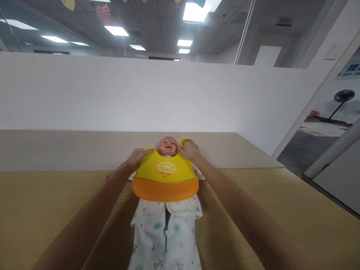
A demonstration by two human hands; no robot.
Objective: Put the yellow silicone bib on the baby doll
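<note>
A baby doll [168,144] lies on its back, dressed in white patterned clothes [180,240]. Over its chest is a yellow bib [167,172] with a lemon-slice print and an orange catch pocket [165,191] along its lower edge. My left hand [137,157] grips the bib's upper left corner beside the doll's neck. At the other side, my right hand [190,150] is closed on the bib's yellow neck strap [185,141], which curls up above my fingers. Part of the strap is hidden by that hand.
The doll rests on a light wooden table [253,210] with a paler raised strip [70,150] at the back. Behind it stands a white partition [126,93] topped with glass. To the right, a doorway shows a black fan [344,96] on the floor beyond.
</note>
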